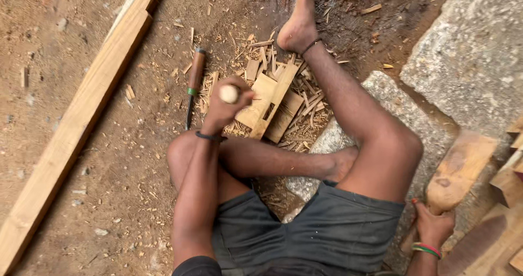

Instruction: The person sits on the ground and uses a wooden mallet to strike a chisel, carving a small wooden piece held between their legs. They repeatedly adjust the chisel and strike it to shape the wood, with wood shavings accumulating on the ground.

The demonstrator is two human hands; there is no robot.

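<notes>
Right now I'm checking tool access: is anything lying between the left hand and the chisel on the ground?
Nothing visible does. The chisel lies beside the left hand, with only wood chips between; that hand already grips a round-ended handle.

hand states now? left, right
Left hand: closed around a round-ended wooden handle.
Right hand: closed on the grip of a wooden mallet.

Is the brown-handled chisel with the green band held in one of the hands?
No, the brown-handled chisel with the green band lies on the dirt ground, untouched.
</notes>
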